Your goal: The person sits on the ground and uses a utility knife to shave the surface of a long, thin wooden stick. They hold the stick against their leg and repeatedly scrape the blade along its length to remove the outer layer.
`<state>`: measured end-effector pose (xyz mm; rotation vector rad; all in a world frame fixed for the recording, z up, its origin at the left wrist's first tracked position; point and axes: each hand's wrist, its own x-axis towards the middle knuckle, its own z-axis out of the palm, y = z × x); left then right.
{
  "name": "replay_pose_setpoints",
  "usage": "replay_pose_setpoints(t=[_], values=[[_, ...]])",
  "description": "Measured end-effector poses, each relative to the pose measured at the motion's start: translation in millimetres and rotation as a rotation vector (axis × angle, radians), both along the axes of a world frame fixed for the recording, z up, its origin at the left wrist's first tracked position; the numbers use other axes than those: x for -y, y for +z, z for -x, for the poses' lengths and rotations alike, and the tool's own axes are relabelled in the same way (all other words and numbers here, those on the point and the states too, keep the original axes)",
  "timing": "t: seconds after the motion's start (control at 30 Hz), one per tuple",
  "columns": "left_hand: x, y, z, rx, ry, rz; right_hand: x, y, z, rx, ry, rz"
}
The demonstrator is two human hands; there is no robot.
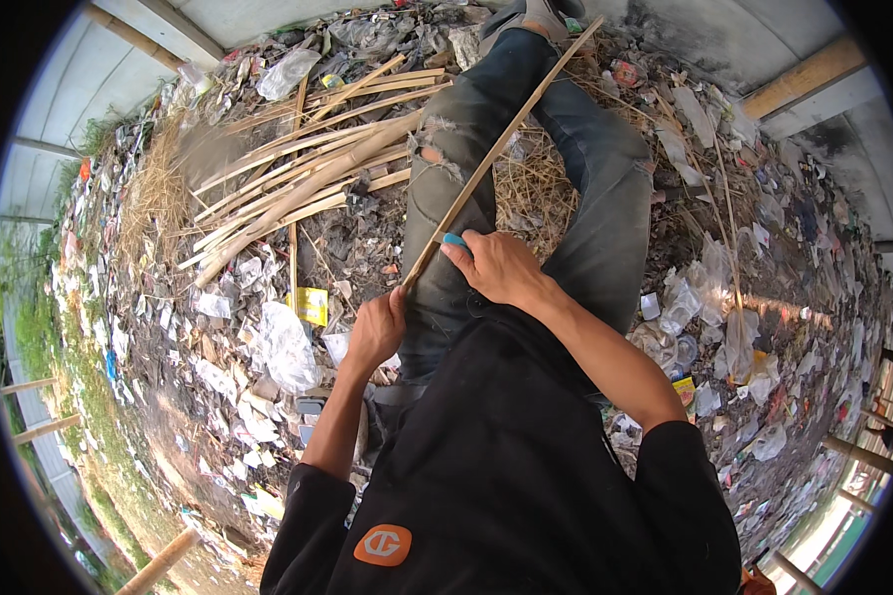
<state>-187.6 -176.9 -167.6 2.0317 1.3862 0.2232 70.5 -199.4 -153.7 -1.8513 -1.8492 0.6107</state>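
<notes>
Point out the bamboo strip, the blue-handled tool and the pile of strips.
bamboo strip [501,149], head view, mid-length.
blue-handled tool [453,240], head view, handle end showing above right hand.
pile of strips [308,178], head view, middle.

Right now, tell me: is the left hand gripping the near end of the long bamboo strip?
Yes, the left hand is closed around the near end of the bamboo strip.

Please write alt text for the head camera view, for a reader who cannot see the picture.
A seated person holds a long bamboo strip over jeans-clad legs: the left hand clasps its near end, and the right hand presses a tool with a blue handle against it. A pile of bamboo strips lies to the left on ground covered with plastic litter.
</notes>
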Motion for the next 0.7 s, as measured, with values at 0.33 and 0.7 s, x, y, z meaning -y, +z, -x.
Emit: replay_pose_setpoints(t=[0.33, 0.7], values=[[-15.1, 0.9, -23.5, 0.023, -0.060, -0.089, 2.5, -3.7, 12.8, 0.086, 0.063, -0.072], [39.0, 9.6, 108.0, -0.101, -0.102, -0.003, -32.0, -21.3, -42.6, -0.031, -0.361, -0.104]])
